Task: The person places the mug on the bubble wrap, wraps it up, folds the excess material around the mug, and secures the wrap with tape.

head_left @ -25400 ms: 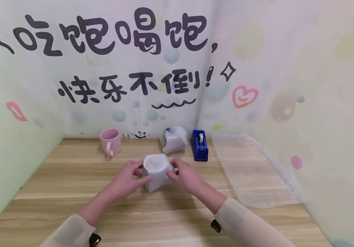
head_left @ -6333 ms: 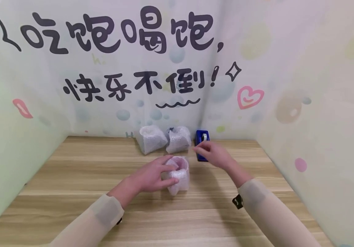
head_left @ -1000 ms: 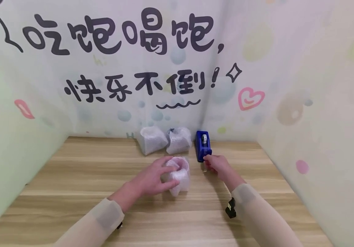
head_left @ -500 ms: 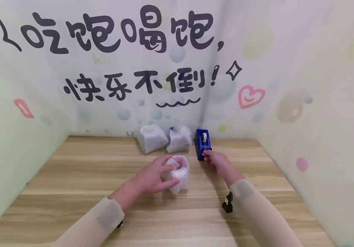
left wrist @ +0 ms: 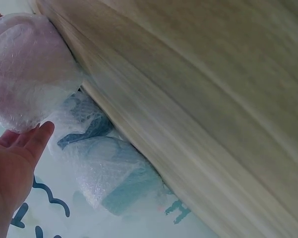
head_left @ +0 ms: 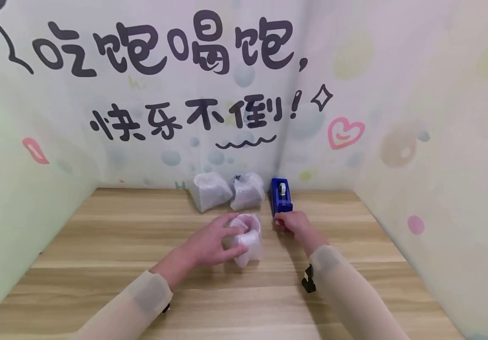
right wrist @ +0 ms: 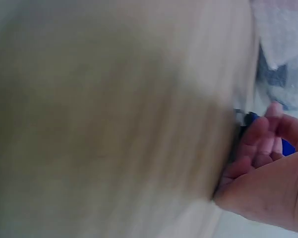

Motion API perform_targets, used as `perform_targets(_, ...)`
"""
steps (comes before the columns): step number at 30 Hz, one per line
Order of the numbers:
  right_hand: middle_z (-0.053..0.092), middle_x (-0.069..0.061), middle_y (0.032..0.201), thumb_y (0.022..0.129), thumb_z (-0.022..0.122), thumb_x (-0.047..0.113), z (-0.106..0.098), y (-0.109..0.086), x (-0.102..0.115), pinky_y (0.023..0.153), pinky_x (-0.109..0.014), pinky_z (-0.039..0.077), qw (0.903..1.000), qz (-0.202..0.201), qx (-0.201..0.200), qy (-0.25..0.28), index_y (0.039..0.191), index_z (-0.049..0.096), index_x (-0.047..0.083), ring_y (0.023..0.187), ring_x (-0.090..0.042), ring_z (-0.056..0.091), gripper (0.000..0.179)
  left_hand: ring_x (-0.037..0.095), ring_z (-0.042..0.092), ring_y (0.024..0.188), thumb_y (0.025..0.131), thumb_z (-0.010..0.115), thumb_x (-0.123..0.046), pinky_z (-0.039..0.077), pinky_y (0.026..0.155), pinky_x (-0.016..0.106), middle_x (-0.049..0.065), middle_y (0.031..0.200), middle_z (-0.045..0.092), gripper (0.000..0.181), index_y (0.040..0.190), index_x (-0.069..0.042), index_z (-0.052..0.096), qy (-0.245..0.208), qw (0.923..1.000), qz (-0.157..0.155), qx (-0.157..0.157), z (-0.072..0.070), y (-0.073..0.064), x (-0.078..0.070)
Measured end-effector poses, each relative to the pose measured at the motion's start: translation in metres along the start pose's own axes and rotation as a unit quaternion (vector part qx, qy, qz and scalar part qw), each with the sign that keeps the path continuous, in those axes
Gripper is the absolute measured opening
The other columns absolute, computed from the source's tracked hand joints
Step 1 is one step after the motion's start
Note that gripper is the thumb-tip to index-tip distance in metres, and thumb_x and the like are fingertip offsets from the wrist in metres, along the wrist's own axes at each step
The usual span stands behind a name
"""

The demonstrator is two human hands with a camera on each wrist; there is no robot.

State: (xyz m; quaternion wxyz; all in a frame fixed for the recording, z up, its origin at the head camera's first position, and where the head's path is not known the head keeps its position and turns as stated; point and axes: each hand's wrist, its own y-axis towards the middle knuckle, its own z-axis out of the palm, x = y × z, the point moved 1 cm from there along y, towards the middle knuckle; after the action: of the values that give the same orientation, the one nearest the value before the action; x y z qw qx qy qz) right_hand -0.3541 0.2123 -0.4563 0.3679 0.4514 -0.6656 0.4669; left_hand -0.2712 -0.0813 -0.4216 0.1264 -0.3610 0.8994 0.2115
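Note:
A pink mug [head_left: 251, 244] wrapped in bubble wrap stands mid-table, its open top partly showing. My left hand [head_left: 209, 243] holds it from the left, fingers over the far side and thumb on the near side. In the left wrist view the pink of the mug [left wrist: 32, 69] shows through the wrap. To its right, my right hand [head_left: 295, 224] is at the front foot of a blue tape dispenser [head_left: 280, 192], thumb and fingers curled together. A short, faint strip of clear tape [right wrist: 239, 91] runs from those fingertips in the right wrist view.
Two bubble-wrapped bundles [head_left: 212, 192] sit side by side against the back wall, left of the dispenser; the right bundle [head_left: 248, 192] shows a dark patch at its top. Printed walls [head_left: 56, 160] close in the wooden table [head_left: 112, 264] at the back and sides.
Long before, the bare pink mug stood back left and a bubble wrap sheet lay right; both have left those spots. Lately my right hand has shifted slightly left and lower; my left hand stays put.

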Motion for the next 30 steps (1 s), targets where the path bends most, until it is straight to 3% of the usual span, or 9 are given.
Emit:
perform_targets(4, 0.077, -0.005, 0.094, 0.102, 0.075, 0.026, -0.002, -0.007, 0.0, 0.08, -0.029, 0.052, 0.998, -0.028, 0.019, -0.053, 0.117, 0.077, -0.002, 0.086, -0.017, 0.066, 0.032, 0.047, 0.048, 0.154, 0.104, 0.072, -0.049, 0.046, 0.124, 0.064, 0.025, 0.17, 0.043, 0.056, 0.149, -0.016, 0.07, -0.009, 0.9999, 0.0, 0.01, 0.005, -0.002, 0.0)
perform_targets(9, 0.076, -0.015, 0.125, 0.105, 0.072, 0.038, -0.012, -0.025, 0.017, 0.096, -0.038, 0.05, 0.9888, -0.112, 0.019, -0.097, 0.122, 0.08, 0.005, 0.115, -0.027, 0.063, 0.038, 0.045, 0.045, 0.156, 0.104, 0.072, -0.05, 0.044, 0.125, 0.064, 0.022, 0.172, 0.042, 0.056, 0.15, -0.018, 0.069, -0.016, 0.9998, -0.007, 0.002, 0.003, -0.001, 0.002)
perform_targets(12, 0.081, -0.011, 0.12, 0.106, 0.071, 0.036, -0.016, -0.037, 0.027, 0.095, -0.037, 0.05, 0.9837, -0.153, 0.031, -0.089, 0.119, 0.081, 0.004, 0.115, -0.024, 0.07, 0.036, 0.045, 0.045, 0.156, 0.104, 0.073, -0.049, 0.044, 0.125, 0.063, 0.021, 0.172, 0.042, 0.056, 0.15, -0.018, 0.069, -0.017, 0.9999, -0.003, 0.0, 0.001, 0.0, 0.003)
perform_targets(16, 0.083, 0.002, 0.097, 0.106, 0.073, 0.031, -0.019, -0.057, 0.034, 0.089, -0.03, 0.053, 0.9767, -0.19, 0.072, -0.068, 0.115, 0.081, 0.001, 0.097, -0.014, 0.076, 0.032, 0.044, 0.046, 0.156, 0.104, 0.072, -0.049, 0.043, 0.126, 0.062, 0.02, 0.172, 0.042, 0.055, 0.149, -0.017, 0.07, -0.013, 0.9999, 0.0, 0.006, 0.002, 0.0, 0.005)
perform_targets(19, 0.081, 0.008, 0.091, 0.106, 0.074, 0.028, -0.02, -0.077, 0.041, 0.087, -0.027, 0.055, 0.9692, -0.217, 0.099, -0.063, 0.112, 0.081, 0.0, 0.089, -0.009, 0.074, 0.03, 0.043, 0.044, 0.158, 0.104, 0.071, -0.05, 0.042, 0.127, 0.062, 0.02, 0.173, 0.041, 0.056, 0.15, -0.018, 0.069, -0.015, 0.9997, -0.008, 0.015, 0.002, 0.0, 0.004)
perform_targets(24, 0.081, 0.006, 0.091, 0.106, 0.074, 0.023, -0.017, -0.112, 0.057, 0.088, -0.029, 0.06, 0.9604, -0.234, 0.144, -0.047, 0.115, 0.079, -0.005, 0.089, -0.015, 0.073, 0.03, 0.043, 0.043, 0.158, 0.104, 0.07, -0.052, 0.042, 0.127, 0.064, 0.02, 0.174, 0.04, 0.057, 0.15, -0.019, 0.069, -0.023, 0.9992, -0.024, 0.022, 0.003, 0.001, 0.003)
perform_targets(30, 0.079, 0.002, 0.094, 0.107, 0.071, 0.023, -0.004, -0.141, 0.079, 0.092, -0.033, 0.058, 0.9537, -0.231, 0.186, -0.05, 0.115, 0.079, -0.003, 0.094, -0.02, 0.07, 0.028, 0.046, 0.051, 0.151, 0.105, 0.068, -0.038, 0.048, 0.122, 0.063, 0.025, 0.167, 0.047, 0.044, 0.142, -0.014, 0.074, -0.014, 0.9998, 0.009, -0.013, 0.002, -0.001, 0.003)
